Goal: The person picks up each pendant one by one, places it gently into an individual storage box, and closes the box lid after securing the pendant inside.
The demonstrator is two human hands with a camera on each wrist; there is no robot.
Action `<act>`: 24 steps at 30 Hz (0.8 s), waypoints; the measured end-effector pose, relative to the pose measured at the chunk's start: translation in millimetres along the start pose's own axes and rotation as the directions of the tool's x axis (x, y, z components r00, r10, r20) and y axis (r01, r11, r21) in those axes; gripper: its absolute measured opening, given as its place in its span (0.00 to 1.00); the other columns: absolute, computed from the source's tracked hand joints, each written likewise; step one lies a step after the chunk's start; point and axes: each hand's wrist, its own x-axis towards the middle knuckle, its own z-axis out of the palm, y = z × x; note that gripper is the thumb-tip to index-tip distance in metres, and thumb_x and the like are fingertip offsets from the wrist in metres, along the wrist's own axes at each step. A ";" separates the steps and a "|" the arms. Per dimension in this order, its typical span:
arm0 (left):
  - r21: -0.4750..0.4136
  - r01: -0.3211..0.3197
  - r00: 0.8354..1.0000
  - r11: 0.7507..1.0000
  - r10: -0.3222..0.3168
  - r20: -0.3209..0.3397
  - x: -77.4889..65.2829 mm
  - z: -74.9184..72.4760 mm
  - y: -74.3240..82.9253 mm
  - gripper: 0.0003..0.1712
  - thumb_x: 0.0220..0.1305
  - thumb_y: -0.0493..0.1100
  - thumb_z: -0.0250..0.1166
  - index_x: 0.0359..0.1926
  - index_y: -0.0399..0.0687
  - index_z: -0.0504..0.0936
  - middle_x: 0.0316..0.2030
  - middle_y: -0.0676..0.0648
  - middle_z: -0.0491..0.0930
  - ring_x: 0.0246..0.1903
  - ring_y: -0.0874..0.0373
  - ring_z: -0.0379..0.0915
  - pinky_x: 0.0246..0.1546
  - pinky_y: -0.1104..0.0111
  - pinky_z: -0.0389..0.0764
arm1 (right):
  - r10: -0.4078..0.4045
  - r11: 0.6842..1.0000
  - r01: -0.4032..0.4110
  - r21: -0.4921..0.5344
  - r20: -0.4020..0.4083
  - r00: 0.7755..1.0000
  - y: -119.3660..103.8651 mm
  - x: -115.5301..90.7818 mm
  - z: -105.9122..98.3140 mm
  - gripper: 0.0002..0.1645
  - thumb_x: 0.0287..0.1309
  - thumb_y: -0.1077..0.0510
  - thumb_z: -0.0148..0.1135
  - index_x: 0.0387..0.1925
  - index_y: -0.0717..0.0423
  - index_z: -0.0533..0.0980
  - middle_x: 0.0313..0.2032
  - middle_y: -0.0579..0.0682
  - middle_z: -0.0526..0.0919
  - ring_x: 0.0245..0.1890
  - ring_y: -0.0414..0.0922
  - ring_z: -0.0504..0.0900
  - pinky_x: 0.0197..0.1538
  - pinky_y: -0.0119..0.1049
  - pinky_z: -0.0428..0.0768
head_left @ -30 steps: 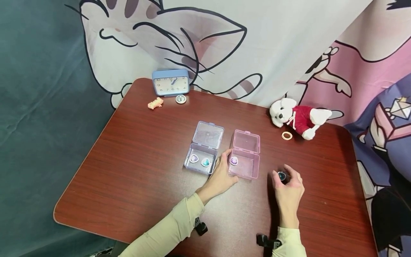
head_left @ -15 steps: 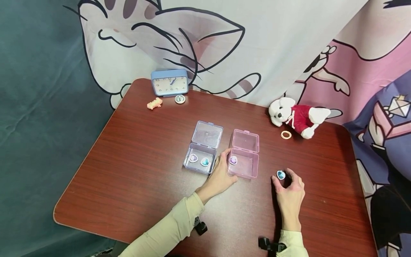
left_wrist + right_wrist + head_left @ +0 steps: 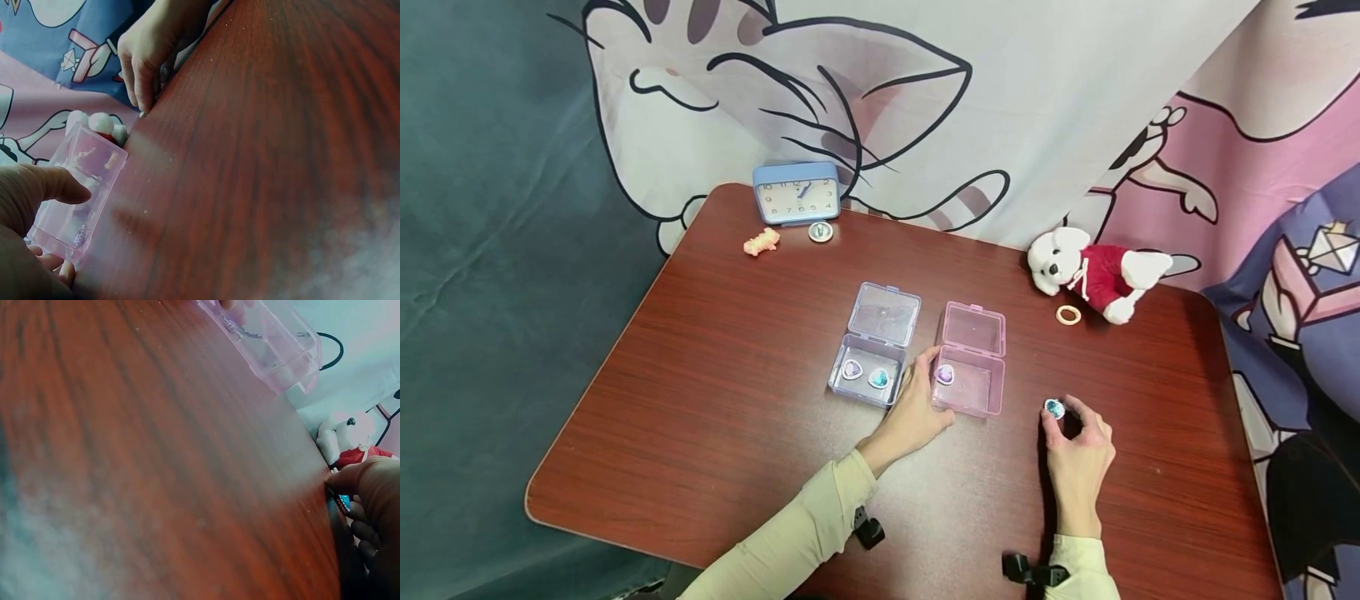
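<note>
My left hand (image 3: 916, 412) grips the pink clear box (image 3: 981, 390), its thumb at the near wall and a finger along the left side. The lid stands open toward the back. Inside, at the left, sits a purple rhinestone gem (image 3: 945, 374). Farther right, my right hand (image 3: 1081, 454) pinches a blue gem with a sparkling white rim (image 3: 1054, 408) between thumb and index finger, low at the tabletop. In the right wrist view the thumb partly hides this blue gem (image 3: 344, 501). Left of the left hand lies an open bluish clear box (image 3: 880, 353) holding a purple gem (image 3: 852, 369) and a blue gem (image 3: 878, 378).
At the back left stand a blue clock (image 3: 797, 193), a small pinkish figurine (image 3: 762, 242) and a round metal piece (image 3: 821, 232). A white plush dog in red (image 3: 1099, 271) lies at the back right, with a pale ring (image 3: 1068, 315) before it.
The blue gem in the right hand has turned from dark and edge-on to showing its bright blue face. The right hand has shifted slightly. The left hand stays at the pink box.
</note>
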 end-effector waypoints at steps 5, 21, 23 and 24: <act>-0.006 0.000 1.000 1.000 0.000 0.001 -0.2 0.1 0.0 0.58 0.49 0.29 0.74 0.79 0.44 0.54 0.75 0.37 0.64 0.75 0.47 0.60 0.76 0.54 0.63 | -0.016 1.000 0.016 -0.004 -0.009 1.000 0.0 0.0 -0.1 0.21 0.51 0.64 0.78 0.49 0.65 0.85 0.46 0.67 0.88 0.50 0.67 0.77 0.53 0.58 0.69; -0.020 -0.009 1.000 1.000 0.009 0.001 -0.3 -0.1 0.2 0.59 0.49 0.28 0.74 0.79 0.43 0.53 0.75 0.37 0.64 0.75 0.47 0.60 0.77 0.54 0.63 | -0.163 0.984 0.164 0.062 -0.021 0.986 -46.7 0.9 5.8 0.22 0.49 0.65 0.79 0.48 0.65 0.86 0.41 0.64 0.89 0.45 0.63 0.79 0.46 0.49 0.70; -0.020 -0.006 1.000 1.000 0.007 0.001 -0.7 -0.2 0.2 0.59 0.49 0.28 0.74 0.79 0.43 0.53 0.75 0.37 0.64 0.75 0.47 0.60 0.77 0.54 0.63 | -0.188 0.979 0.189 0.072 -0.022 0.982 -54.6 0.7 6.6 0.22 0.49 0.66 0.79 0.48 0.65 0.86 0.41 0.63 0.89 0.45 0.63 0.80 0.46 0.48 0.70; -0.020 -0.005 1.000 1.000 0.005 0.001 -0.8 -0.3 0.3 0.59 0.49 0.28 0.74 0.79 0.43 0.53 0.75 0.37 0.64 0.75 0.47 0.60 0.77 0.54 0.63 | -0.200 0.977 0.201 0.076 -0.023 0.980 -58.4 0.4 7.1 0.21 0.49 0.66 0.79 0.48 0.64 0.86 0.41 0.63 0.89 0.45 0.62 0.80 0.46 0.47 0.71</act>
